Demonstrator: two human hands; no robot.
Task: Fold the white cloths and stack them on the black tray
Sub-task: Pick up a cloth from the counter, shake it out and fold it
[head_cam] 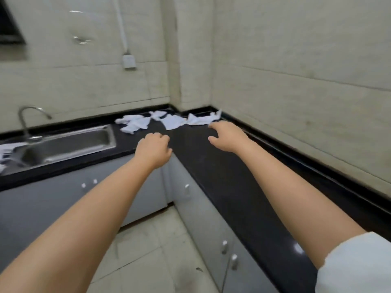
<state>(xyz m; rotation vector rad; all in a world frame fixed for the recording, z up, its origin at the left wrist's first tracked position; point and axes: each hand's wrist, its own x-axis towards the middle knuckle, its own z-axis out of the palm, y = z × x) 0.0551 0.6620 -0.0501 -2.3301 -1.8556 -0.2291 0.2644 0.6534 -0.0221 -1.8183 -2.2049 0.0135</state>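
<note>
Several crumpled white cloths lie in the far corner of the black countertop (222,176): one cluster (133,123) near the sink, one (173,121) in the middle, one (203,119) at the right by the wall. My left hand (153,150) hovers over the counter edge with its fingers curled and nothing in it, short of the cloths. My right hand (227,136) is stretched out with fingers spread, its fingertips just short of the right cloth. No black tray shows in view.
A steel sink (63,144) with a curved tap (27,121) is set in the counter at left. More white material (6,151) lies at the sink's left edge. Grey cabinets (211,218) stand under the L-shaped counter. Tiled walls close the corner.
</note>
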